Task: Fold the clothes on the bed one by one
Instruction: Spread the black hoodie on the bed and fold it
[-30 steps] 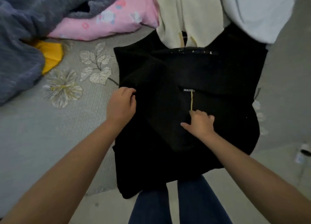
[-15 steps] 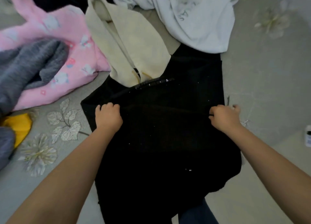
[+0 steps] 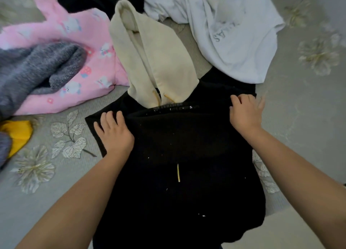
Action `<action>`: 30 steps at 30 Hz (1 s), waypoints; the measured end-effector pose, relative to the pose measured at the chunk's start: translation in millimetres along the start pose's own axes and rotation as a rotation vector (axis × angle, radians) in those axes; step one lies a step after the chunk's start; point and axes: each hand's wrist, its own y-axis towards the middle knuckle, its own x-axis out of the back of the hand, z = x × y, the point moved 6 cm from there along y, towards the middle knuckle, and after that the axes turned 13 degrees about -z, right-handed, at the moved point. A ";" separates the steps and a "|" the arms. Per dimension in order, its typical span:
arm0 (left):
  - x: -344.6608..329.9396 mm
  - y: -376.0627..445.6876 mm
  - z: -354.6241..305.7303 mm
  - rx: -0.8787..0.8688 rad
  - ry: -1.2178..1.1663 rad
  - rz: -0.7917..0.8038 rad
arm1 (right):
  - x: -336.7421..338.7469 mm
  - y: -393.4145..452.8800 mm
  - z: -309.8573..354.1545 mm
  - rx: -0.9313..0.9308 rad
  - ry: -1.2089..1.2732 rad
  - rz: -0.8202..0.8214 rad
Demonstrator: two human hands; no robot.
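A black hooded garment point(image 3: 179, 173) with a cream hood point(image 3: 149, 61) lies on the bed in front of me, its lower part folded up toward the hood. My left hand point(image 3: 114, 132) rests flat on the fold's left side with fingers spread. My right hand point(image 3: 245, 112) presses on the fold's upper right corner, fingers loosely spread over the edge. A thin yellow drawstring point(image 3: 178, 173) shows on the black fabric between my arms.
Unfolded clothes lie beyond: a white top point(image 3: 234, 33) at the back right, a pink printed garment point(image 3: 74, 52), a grey knit point(image 3: 37, 70) and a yellow piece point(image 3: 16, 134) on the left. The grey floral bedspread point(image 3: 56, 173) shows on both sides.
Both hands gripped the black garment's edges and carried the fold away from me toward the hood. They now lie on it with fingers spread instead of curled.
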 end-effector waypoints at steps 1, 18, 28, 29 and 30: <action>0.6 -6.3 -5.1 -0.027 -0.059 -0.044 | -3.2 -4.6 6.0 -0.006 0.049 -0.011; -9.3 6.8 31.7 -0.334 -0.055 -0.018 | -47.5 -20.4 59.9 0.090 0.084 0.199; -16.4 67.0 85.2 -0.288 0.119 0.145 | -10.0 9.7 62.9 0.234 0.043 0.125; -17.8 68.8 88.9 -0.283 0.165 0.163 | -7.9 9.2 64.4 0.244 0.022 0.105; -22.1 70.0 93.0 -0.263 0.224 0.203 | -8.1 9.2 66.7 0.249 0.005 0.087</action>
